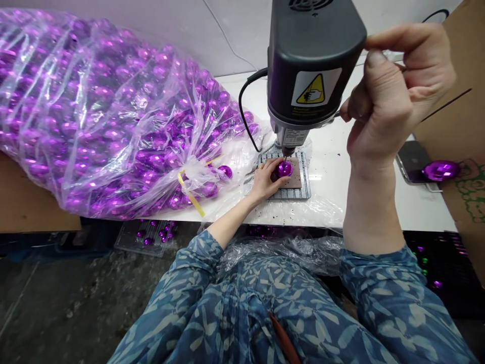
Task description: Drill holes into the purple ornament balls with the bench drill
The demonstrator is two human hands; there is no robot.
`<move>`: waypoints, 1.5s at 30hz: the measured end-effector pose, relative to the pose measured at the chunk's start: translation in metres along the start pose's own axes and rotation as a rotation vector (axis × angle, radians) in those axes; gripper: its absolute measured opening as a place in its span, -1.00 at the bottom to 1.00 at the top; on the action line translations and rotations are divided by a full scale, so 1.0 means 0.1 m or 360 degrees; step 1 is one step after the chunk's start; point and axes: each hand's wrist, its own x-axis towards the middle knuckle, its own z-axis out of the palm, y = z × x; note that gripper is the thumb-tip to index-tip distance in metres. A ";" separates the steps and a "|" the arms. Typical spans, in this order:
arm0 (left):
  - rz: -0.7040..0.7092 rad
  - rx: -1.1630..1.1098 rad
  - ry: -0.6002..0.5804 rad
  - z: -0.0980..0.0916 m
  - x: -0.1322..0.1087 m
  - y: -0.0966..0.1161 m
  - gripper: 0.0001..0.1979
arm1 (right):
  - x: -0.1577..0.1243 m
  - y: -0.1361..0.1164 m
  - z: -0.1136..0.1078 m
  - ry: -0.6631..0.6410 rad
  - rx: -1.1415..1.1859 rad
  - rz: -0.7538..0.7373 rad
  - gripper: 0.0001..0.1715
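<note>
A black bench drill press (316, 35) with a yellow warning label stands in front of me. Its bit points down at a shiny purple faceted ball (285, 169), and I cannot tell how far the tip has entered it. My left hand (265, 181) pinches this ball between thumb and fingers on a brown board (296, 180) on the grey slotted base plate (306, 191). Beside the motor housing, my right hand (394, 96) is closed round the press's feed lever. Only a short metal piece of the lever (336, 115) shows; the rest is hidden.
A big clear bag of purple balls (125, 116), tied with yellow ribbon (191, 194), fills the left. One loose ball (226, 172) lies by its knot. On the right are a phone (411, 162), another purple ball (441, 170) and cardboard (458, 101). Plastic film (303, 212) covers the table's front edge.
</note>
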 end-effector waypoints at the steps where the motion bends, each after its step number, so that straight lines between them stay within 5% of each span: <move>1: -0.0003 -0.0040 0.0019 0.01 0.00 -0.01 -0.41 | 0.00 0.00 0.00 -0.0002 0.0006 -0.0012 -0.91; 13: -0.0138 -0.0178 0.0074 0.06 0.00 -0.01 -0.45 | -0.14 0.11 -0.08 0.0061 -0.0139 -0.0188 -0.67; 20: -0.0140 -0.0209 0.0074 0.05 -0.01 0.00 -0.45 | -0.43 0.15 -0.10 0.0192 -0.0230 -0.0270 -0.76; 45: -0.0141 -0.0209 0.0068 0.03 -0.02 0.01 -0.49 | -0.75 0.61 -0.27 0.0243 -0.0280 -0.0594 -0.70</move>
